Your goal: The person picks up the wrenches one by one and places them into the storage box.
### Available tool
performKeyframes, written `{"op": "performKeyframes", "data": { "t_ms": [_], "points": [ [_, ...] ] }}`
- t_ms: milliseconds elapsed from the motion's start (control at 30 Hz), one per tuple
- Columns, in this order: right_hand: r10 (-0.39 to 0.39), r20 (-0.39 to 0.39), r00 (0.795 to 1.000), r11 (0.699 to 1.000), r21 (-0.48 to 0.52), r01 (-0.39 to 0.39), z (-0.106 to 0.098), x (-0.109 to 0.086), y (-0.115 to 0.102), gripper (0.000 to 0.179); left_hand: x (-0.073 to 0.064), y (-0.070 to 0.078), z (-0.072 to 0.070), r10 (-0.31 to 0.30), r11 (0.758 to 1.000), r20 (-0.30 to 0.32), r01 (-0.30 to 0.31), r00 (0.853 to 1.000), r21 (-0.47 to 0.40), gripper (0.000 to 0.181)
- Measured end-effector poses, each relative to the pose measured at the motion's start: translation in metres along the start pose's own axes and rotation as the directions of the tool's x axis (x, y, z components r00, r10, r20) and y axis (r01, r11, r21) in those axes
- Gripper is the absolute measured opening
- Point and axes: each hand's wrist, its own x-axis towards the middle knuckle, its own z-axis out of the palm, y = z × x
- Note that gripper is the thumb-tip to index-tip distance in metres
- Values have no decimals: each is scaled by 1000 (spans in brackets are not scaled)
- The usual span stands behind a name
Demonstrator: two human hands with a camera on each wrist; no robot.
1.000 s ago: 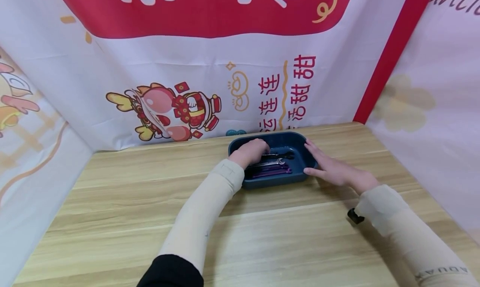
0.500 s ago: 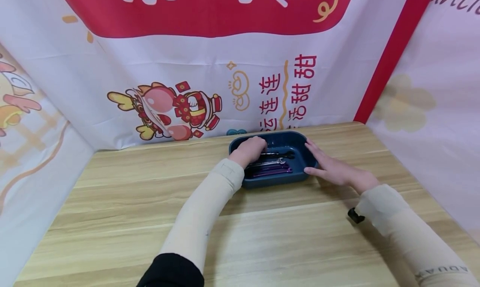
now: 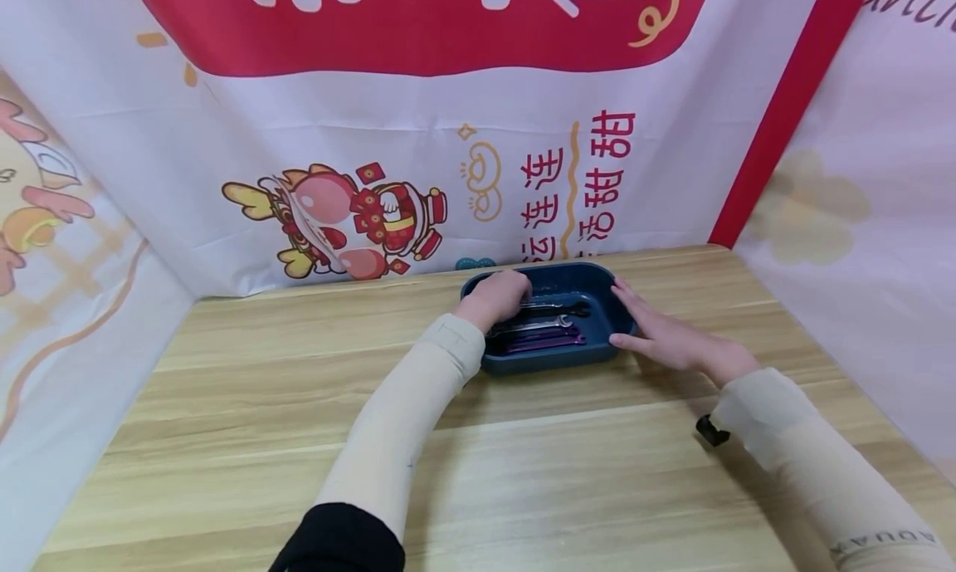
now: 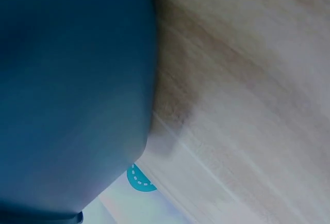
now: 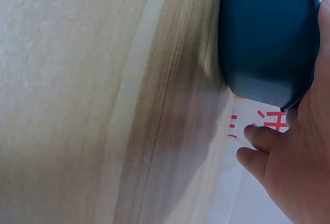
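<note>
In the head view, a dark blue rectangular bin (image 3: 548,360) stands near the back of the table. Several wrenches lie in it: a silver wrench (image 3: 556,324), purple wrenches (image 3: 553,340) and a black wrench (image 3: 577,310). My left hand (image 3: 496,296) reaches over the bin's left end with fingers bent downward inside it, by the black wrench. The fingertips are hidden, so any grip is out of sight. My right hand (image 3: 668,335) touches the bin's right end, fingers and thumb spread and fairly straight. The right wrist view shows this hand (image 5: 294,167) against the bin's wall.
The wooden table (image 3: 299,406) extends in front of the bin and to both sides. A printed white and red cloth (image 3: 418,107) hangs directly behind the table's back edge. A small black object (image 3: 712,430) shows beside the right sleeve.
The head view shifts slightly, so everything sits a little further right. My left hand stays nearly in place over the bin. My right hand keeps its contact with the bin's right end.
</note>
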Motion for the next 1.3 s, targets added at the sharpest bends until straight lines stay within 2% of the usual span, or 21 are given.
{"op": "performKeyframes", "data": {
  "t_ms": [400, 667, 800, 967, 1067, 1300],
  "points": [
    [-5, 5, 1000, 1000, 8, 5, -3, 2, 2, 84, -1, -5, -4, 17, 1000, -32, -17, 999, -21, 21],
    [-13, 13, 1000, 1000, 8, 13, -6, 1, 8, 84, -6, -1, -8, 36, 999, -83, -38, 996, -22, 31],
    [-15, 16, 1000, 1000, 10, 15, -8, -1, 9, 84, -11, 2, -10, 75, 996, -121, -79, 990, -32, 32],
    [-27, 18, 999, 1000, 3, 27, -12, -1, 9, 85, -20, 1, -15, 113, 992, -193, -120, 975, -25, 32],
    [-31, 20, 999, 999, -20, 32, -15, 0, 12, 85, -26, -2, -18, 99, 994, -218, -106, 971, -24, 36],
    [-11, 25, 1000, 998, -67, 13, -21, 3, 13, 82, -43, -16, -23, 24, 999, -245, -34, 969, -36, 46]
  ]
}}
